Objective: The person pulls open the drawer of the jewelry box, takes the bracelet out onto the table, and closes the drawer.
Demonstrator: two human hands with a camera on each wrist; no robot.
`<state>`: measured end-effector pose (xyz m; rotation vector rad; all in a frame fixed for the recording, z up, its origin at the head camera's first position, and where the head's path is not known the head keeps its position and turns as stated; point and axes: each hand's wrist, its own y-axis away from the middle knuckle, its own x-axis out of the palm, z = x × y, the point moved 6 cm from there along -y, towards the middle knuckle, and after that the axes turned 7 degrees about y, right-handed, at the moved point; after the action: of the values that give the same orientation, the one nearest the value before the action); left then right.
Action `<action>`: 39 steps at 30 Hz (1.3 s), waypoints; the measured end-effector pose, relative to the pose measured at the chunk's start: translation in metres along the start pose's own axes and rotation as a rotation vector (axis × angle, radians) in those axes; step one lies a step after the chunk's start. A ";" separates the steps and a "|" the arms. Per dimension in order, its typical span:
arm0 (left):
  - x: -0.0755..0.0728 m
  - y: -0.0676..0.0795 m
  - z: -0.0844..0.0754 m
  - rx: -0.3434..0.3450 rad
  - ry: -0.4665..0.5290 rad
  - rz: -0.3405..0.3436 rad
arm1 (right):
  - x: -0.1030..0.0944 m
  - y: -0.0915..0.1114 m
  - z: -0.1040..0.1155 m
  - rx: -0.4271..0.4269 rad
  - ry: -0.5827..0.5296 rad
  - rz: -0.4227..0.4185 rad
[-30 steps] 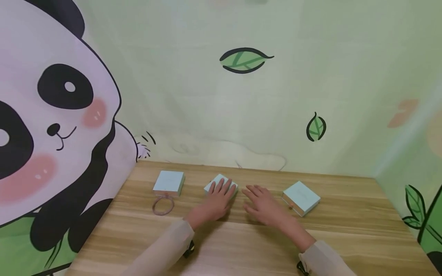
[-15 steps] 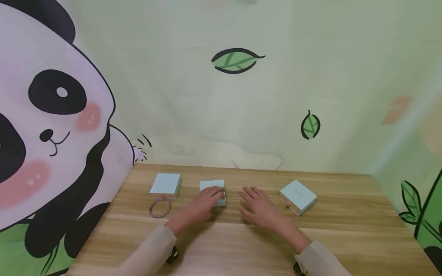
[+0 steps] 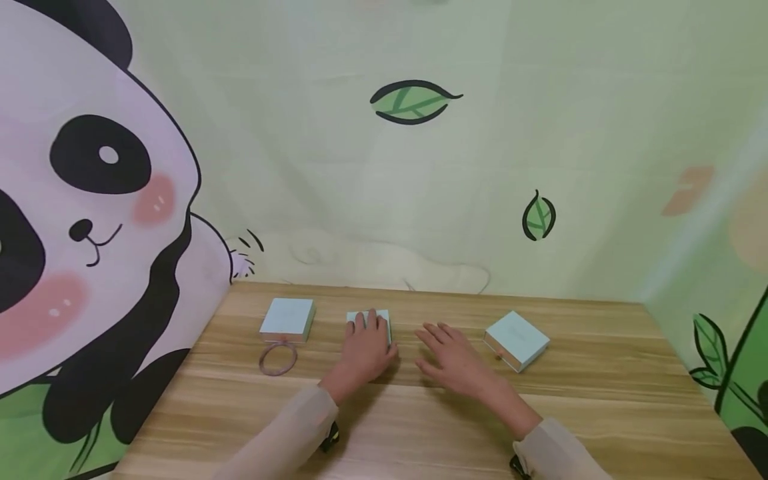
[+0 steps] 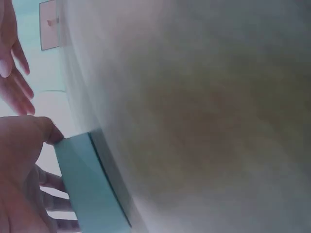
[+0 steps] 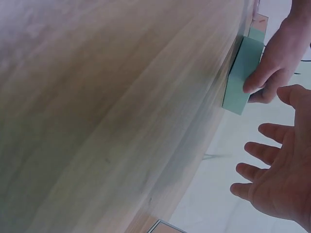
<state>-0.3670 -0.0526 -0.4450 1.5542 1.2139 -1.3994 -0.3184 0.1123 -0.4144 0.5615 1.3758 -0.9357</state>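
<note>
My left hand (image 3: 365,347) grips the middle pale-blue flat box (image 3: 386,327), fingers spread over its top. In the left wrist view the thumb touches a corner of this box (image 4: 92,184), whose plain side shows. The right wrist view has the left thumb against the side of the box (image 5: 241,80). To the right my right hand (image 3: 454,360) hovers over the table, fingers apart and holding nothing; in its own wrist view the right hand (image 5: 286,165) has relaxed, spread fingers. Much of the middle box is hidden under the left hand.
A similar box (image 3: 288,317) with an orange drawer front sits at the left. Before it lies a thin purplish hoop (image 3: 278,360), bangle-like. Another box (image 3: 517,340) stands turned at the right. The wooden table (image 3: 420,427) meets a printed panda cloth (image 3: 312,167) behind.
The middle box has turned from a diagonal to a square stance under my left hand. That hand swung left, then back right, and has shifted its fingers. The right hand has barely moved.
</note>
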 end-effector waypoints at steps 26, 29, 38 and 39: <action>0.003 0.004 0.044 0.018 0.136 0.059 | 0.004 -0.001 0.008 -0.002 -0.037 0.048; 0.004 0.004 0.044 0.088 0.124 0.098 | 0.004 -0.001 0.009 -0.007 -0.047 0.049; -0.001 0.010 0.043 0.340 0.083 0.152 | 0.004 -0.007 0.010 -0.014 -0.050 0.061; 0.000 0.011 0.043 0.358 0.088 0.146 | 0.004 -0.008 0.011 -0.022 -0.062 0.060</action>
<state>-0.3704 -0.0965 -0.4529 1.9246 0.9107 -1.5234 -0.3186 0.0981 -0.4151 0.5493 1.3058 -0.8817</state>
